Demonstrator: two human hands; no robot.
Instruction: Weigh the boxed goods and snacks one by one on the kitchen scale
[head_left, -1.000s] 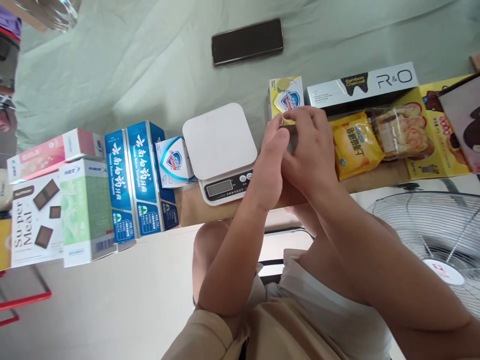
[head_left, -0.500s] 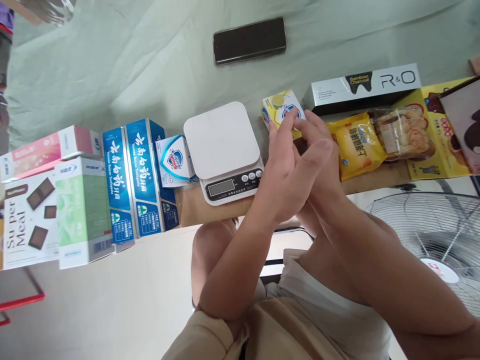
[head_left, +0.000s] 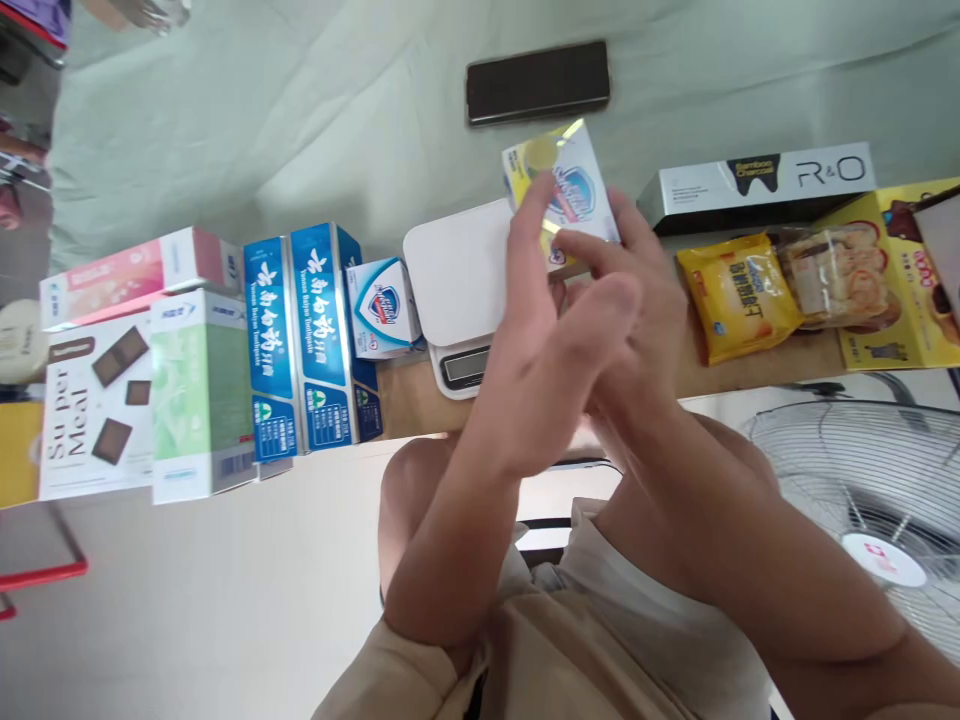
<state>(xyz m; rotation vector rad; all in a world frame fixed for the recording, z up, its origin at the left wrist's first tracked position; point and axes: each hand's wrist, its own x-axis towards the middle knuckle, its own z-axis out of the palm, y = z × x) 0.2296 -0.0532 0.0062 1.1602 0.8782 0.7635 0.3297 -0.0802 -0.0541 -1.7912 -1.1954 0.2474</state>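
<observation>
A yellow-and-white soap box (head_left: 581, 185) is raised above the table, tilted with its printed face towards me. My right hand (head_left: 641, 290) grips its lower right side, a fingertip across the front. Against the box's left part rests a finger of my left hand (head_left: 540, 360), whose thumb crosses over the right hand. The fingers behind the box are hidden. Partly covered by the left hand and the box, a white digital kitchen scale (head_left: 457, 265) stands below. Left of the scale is a white-and-blue soap box (head_left: 382, 308).
Blue toothpaste boxes (head_left: 322, 320), a green-white box (head_left: 184, 390), a pink box (head_left: 142, 275) and a Super Meal box (head_left: 97, 410) stand left. Rightwards are a yellow packet (head_left: 739, 295), packaged biscuits (head_left: 840, 275) and a silver box (head_left: 765, 185). A phone (head_left: 538, 82) lies behind; a fan (head_left: 877, 500) stands lower right.
The yellow-and-white soap box has come up off the table and moved up-left in both hands, over the scale's right side. The view has shifted slightly.
</observation>
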